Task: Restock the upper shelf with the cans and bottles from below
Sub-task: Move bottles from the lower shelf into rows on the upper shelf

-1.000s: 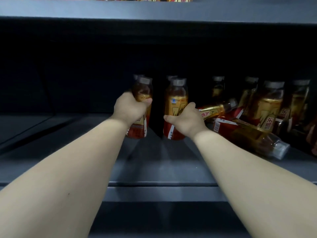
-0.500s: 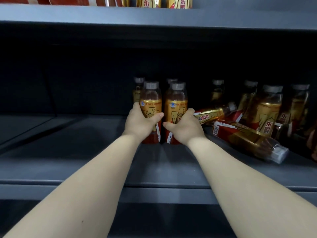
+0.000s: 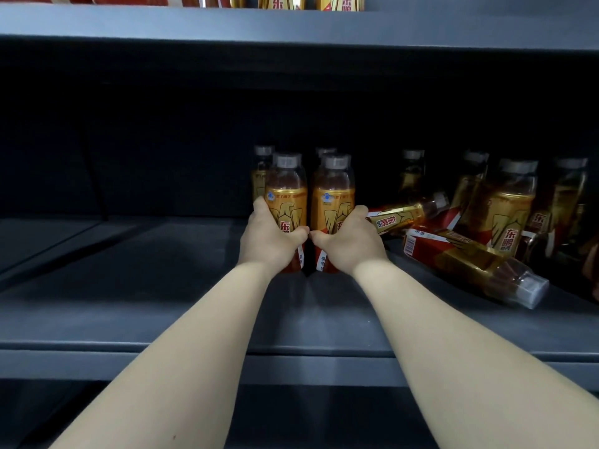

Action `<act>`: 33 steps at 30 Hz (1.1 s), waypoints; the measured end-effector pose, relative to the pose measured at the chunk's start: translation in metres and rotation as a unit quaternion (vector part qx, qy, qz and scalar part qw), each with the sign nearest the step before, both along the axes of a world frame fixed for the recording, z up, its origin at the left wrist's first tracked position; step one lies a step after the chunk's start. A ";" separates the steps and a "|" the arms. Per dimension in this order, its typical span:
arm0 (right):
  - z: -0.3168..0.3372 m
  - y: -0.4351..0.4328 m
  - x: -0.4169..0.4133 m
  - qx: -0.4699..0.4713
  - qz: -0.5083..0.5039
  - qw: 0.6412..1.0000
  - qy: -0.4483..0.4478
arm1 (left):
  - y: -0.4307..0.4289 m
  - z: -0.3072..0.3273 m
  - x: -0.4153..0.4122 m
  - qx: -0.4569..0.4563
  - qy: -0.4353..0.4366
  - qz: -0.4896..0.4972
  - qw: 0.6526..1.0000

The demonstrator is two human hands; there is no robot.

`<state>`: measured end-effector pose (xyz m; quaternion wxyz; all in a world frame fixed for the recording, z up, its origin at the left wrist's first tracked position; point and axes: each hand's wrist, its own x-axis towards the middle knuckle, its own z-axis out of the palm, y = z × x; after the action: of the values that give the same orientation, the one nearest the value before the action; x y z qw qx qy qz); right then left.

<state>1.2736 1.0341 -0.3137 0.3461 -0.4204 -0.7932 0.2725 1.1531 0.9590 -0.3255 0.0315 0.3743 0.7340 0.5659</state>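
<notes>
Two upright bottles of amber drink with gold-and-red labels stand side by side on the dark shelf. My left hand wraps the left bottle low down. My right hand grips the right bottle the same way; my thumbs nearly touch between them. Both bottles rest on the shelf board. Two more upright bottles stand just behind them, mostly hidden.
To the right lie two tipped bottles, with several upright bottles behind them. The upper shelf board runs across the top, with cans and bottles on it. The shelf's left half is bare.
My left hand carried its tilted bottle rightward and set it upright beside the right-hand bottle. The right hand stayed on its bottle. The view shifted down slightly.
</notes>
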 end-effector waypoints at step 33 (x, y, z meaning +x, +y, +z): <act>0.022 -0.033 0.023 -0.089 -0.008 0.996 0.008 | -0.049 0.028 0.021 -0.041 -0.061 0.010 0.997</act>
<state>1.2968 1.0014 -0.2915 0.3158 -0.4540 -0.7595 0.3426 1.1738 0.9104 -0.2976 0.0864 0.3300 0.7570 0.5573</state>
